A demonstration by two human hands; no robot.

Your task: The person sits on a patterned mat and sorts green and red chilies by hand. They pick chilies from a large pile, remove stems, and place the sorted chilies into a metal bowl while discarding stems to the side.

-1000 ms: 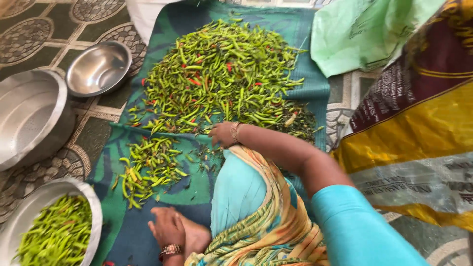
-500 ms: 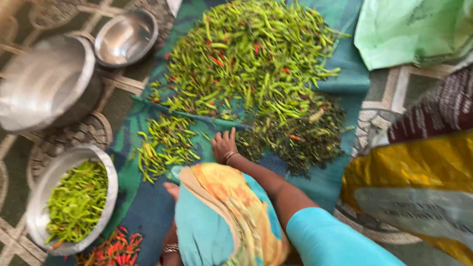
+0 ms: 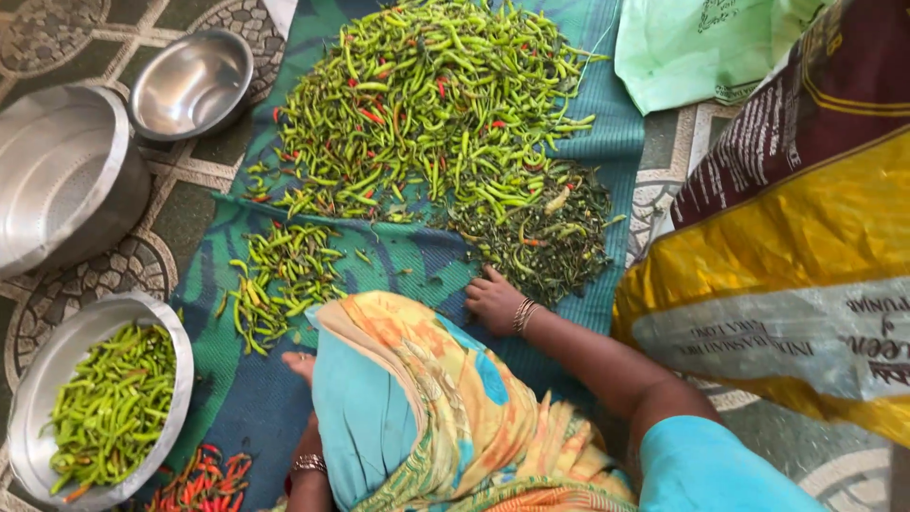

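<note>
At the far left a steel bowl [image 3: 38,398] holds sorted green chillies [image 3: 109,403], and a few red chillies [image 3: 204,479] lie on the mat below it. Above sit a large empty pot [image 3: 62,175] and a small steel bowl [image 3: 190,83]. A small heap of green chillies [image 3: 280,275] lies on the teal mat [image 3: 408,261], near the left hand [image 3: 301,365], which is mostly hidden behind the draped knee, so I cannot tell its grip. The big chilli pile [image 3: 427,104] spreads above. The right hand [image 3: 495,301] rests flat, fingers loosely spread and holding nothing, at the edge of the dark stem pile [image 3: 545,237]. A yellow sack [image 3: 796,256] lies at the right.
</note>
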